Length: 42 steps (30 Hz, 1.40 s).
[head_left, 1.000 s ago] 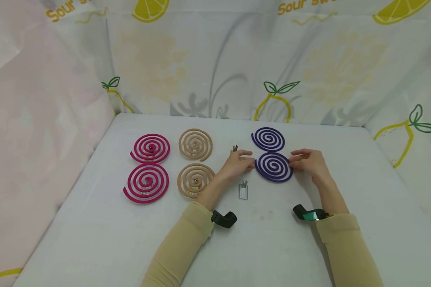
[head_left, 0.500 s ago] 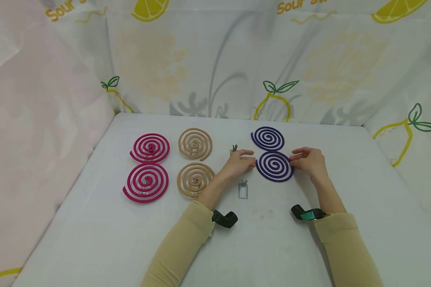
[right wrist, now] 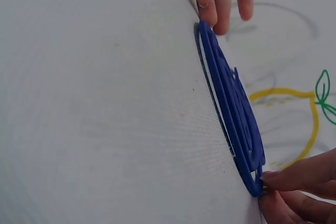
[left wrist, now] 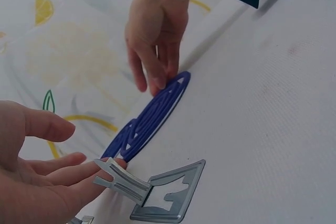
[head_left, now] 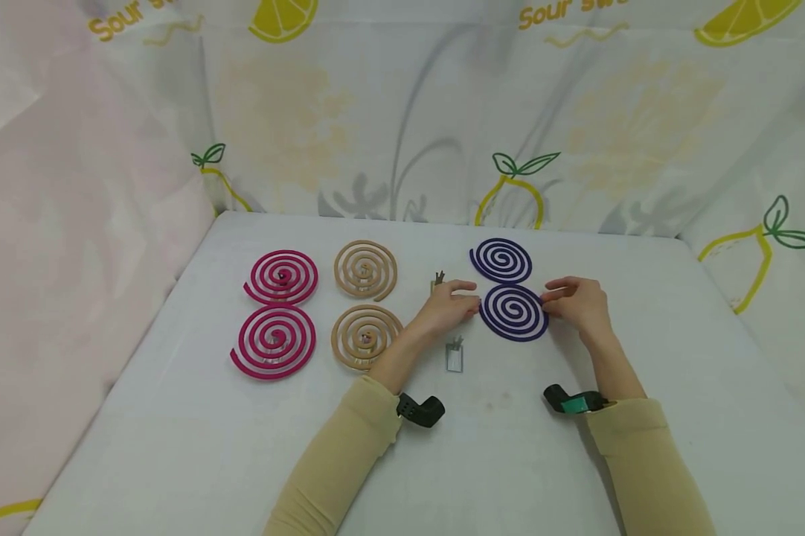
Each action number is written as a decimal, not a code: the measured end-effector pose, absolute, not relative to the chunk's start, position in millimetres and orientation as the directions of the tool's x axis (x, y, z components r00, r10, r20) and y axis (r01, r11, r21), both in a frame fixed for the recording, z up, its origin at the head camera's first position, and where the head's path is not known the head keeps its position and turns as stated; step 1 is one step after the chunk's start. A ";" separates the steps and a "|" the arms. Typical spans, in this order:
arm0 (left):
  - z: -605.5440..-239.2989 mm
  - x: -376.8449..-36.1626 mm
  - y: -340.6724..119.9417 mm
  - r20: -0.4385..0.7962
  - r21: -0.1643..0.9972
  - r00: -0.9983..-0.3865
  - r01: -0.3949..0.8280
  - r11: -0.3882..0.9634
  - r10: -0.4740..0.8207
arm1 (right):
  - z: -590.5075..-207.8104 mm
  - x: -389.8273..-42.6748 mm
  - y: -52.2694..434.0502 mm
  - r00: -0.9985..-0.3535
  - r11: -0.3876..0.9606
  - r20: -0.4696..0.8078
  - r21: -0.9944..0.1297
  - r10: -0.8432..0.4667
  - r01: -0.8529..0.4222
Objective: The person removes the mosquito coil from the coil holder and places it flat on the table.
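Two purple spiral coils lie on the white table, the near one [head_left: 513,313] touching the far one [head_left: 501,260]. My left hand [head_left: 468,301] touches the near coil's left edge with straight fingers [left wrist: 79,169], thumb held above. My right hand [head_left: 550,299] pinches the coil's right edge [right wrist: 261,179] with its fingertips [left wrist: 157,80]. In the wrist views the near coil [left wrist: 152,114] [right wrist: 231,108] lies flat between both hands. A small folded metal stand [head_left: 454,355] [left wrist: 157,192] lies just below my left hand.
Two pink coils [head_left: 277,320] and two tan coils [head_left: 365,298] lie in pairs to the left. A second metal stand [head_left: 437,280] sits behind my left hand. Lemon-print cloth walls [head_left: 402,112] close in the table at the back and sides.
The near purple coil has slid slightly to the right between my hands. Both hands have stayed at its edges.
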<state>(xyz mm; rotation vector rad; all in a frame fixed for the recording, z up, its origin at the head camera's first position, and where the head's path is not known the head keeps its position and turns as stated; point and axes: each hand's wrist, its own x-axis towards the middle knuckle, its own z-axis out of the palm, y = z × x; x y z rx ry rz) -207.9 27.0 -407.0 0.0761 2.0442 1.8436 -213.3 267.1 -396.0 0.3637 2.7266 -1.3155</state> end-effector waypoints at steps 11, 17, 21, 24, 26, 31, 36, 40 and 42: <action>-405.4 -206.2 26.2 -0.235 0.970 -0.925 -0.201 0.139 0.299 | -400.6 -213.2 267.1 -0.973 0.576 -0.139 -0.787 0.185 0.222; -404.4 -205.4 26.8 -0.240 0.970 -0.921 -0.216 0.109 0.307 | -402.5 -214.4 265.2 -0.973 0.578 -0.122 -0.787 0.198 0.217; -404.5 -204.9 27.7 -0.252 0.968 -0.915 -0.242 0.071 0.316 | -403.5 -215.0 263.6 -0.972 0.571 -0.113 -0.792 0.208 0.214; -406.0 -205.8 28.6 -0.249 0.968 -0.916 -0.247 0.044 0.315 | -404.3 -214.9 262.7 -0.971 0.561 -0.110 -0.800 0.212 0.213; -407.2 -206.7 29.1 -0.241 0.970 -0.921 -0.241 0.037 0.306 | -404.8 -214.5 261.7 -0.971 0.555 -0.106 -0.805 0.216 0.212; -408.8 -208.8 30.0 -0.228 0.972 -0.932 -0.233 0.016 0.282 | -405.0 -213.9 258.9 -0.966 0.549 -0.108 -0.806 0.234 0.222; -409.6 -210.2 29.1 -0.213 0.975 -0.939 -0.223 -0.004 0.268 | -404.6 -214.2 256.1 -0.964 0.515 -0.122 -0.825 0.238 0.232; -412.1 -212.2 29.5 -0.205 0.975 -0.944 -0.219 -0.030 0.258 | -404.4 -213.8 255.1 -0.962 0.484 -0.138 -0.842 0.237 0.240; -412.9 -212.6 29.8 -0.202 0.975 -0.945 -0.218 -0.035 0.258 | -404.6 -213.6 255.0 -0.960 0.473 -0.148 -0.846 0.237 0.247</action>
